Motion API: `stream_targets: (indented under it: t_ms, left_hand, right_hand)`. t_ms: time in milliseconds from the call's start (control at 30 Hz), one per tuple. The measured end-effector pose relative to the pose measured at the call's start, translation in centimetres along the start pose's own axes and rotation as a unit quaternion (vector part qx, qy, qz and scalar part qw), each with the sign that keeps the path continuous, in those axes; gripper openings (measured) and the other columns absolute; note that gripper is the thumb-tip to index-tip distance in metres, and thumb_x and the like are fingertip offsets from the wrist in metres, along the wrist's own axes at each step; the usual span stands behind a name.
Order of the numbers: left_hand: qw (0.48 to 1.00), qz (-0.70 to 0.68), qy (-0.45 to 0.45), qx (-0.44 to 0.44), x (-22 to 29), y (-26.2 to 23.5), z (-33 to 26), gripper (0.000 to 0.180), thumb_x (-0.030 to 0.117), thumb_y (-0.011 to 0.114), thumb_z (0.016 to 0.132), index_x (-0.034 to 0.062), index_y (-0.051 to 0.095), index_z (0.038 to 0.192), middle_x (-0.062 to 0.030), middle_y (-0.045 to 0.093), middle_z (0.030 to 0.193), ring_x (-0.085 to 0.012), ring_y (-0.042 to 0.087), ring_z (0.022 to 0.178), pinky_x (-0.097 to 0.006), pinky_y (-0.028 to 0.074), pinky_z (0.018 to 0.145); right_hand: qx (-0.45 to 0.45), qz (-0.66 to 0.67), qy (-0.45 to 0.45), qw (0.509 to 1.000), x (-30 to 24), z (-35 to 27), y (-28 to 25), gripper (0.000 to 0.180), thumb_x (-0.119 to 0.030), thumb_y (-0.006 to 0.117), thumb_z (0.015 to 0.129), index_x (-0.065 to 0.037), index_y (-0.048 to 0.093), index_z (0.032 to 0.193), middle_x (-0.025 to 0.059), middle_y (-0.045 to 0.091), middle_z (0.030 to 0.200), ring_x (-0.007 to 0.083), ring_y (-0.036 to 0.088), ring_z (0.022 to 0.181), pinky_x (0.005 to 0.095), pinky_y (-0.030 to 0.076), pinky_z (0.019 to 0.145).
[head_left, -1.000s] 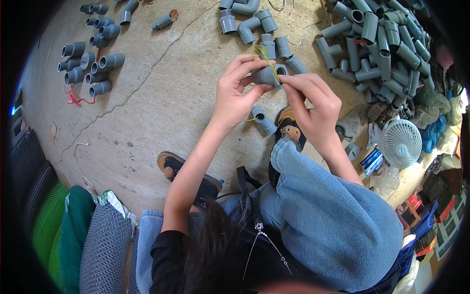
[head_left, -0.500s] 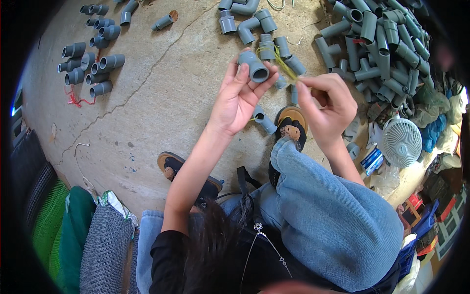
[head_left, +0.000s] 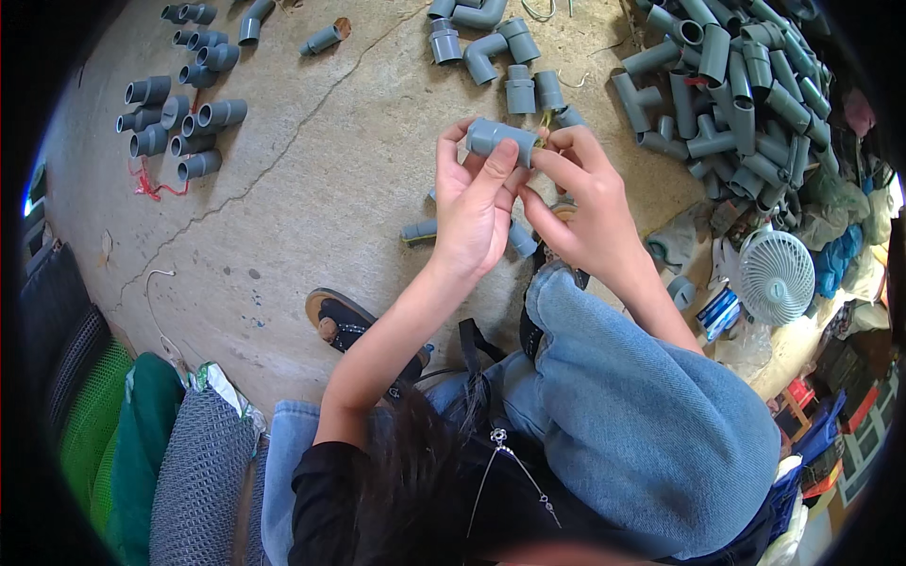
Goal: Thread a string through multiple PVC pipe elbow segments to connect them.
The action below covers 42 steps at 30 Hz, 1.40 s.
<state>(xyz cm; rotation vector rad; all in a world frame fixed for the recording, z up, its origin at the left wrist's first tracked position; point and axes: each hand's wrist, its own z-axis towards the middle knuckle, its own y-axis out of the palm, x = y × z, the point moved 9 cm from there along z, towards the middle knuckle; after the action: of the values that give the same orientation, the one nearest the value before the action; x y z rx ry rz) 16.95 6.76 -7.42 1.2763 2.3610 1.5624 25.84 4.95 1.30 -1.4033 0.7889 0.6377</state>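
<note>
My left hand [head_left: 479, 203] is wrapped round a grey plastic pipe fitting [head_left: 493, 139], held sideways above the floor. My right hand [head_left: 590, 193] is closed at the fitting's right end, its fingertips against the rim. A bit of yellow-green string [head_left: 545, 121] shows by those fingertips; its end is hidden. Below my hands lie more fittings, one of them a grey coupling [head_left: 419, 230] with yellow string at its mouth, and another grey piece [head_left: 521, 240] near my foot.
Loose grey elbows [head_left: 483, 57] and a threaded coupling [head_left: 520, 91] lie ahead on the concrete floor [head_left: 311, 189]. Grouped fittings [head_left: 200, 123] stand far left. A large heap of pipe pieces [head_left: 727, 90] fills the far right, near a white fan [head_left: 776, 276]. Mesh rolls [head_left: 203, 472] are at lower left.
The fitting has turned from facing me to lying sideways. My right hand has moved left, bringing the string up to its end. A coupling below now shows farther left.
</note>
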Motion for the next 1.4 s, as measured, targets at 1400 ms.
stream_targets:
  t_ms: [1400]
  left_hand:
    - [0.941, 0.135, 0.249, -0.184, 17.1, 5.4, -1.6, 0.014, 0.009, 0.045, 0.090, -0.0024, 0.053, 0.093, -0.0122, 0.059, 0.091, -0.0178, 0.059, 0.073, -0.028, 0.053, 0.069]
  right_hand:
    - [-0.143, 0.085, 0.011, 0.986, 5.4, -3.6, 3.7, 0.072, -0.023, 0.064, 0.063, -0.012, 0.041, 0.130, 0.0141, 0.019, 0.140, 0.0297, 0.025, 0.128, 0.0423, 0.025, 0.100]
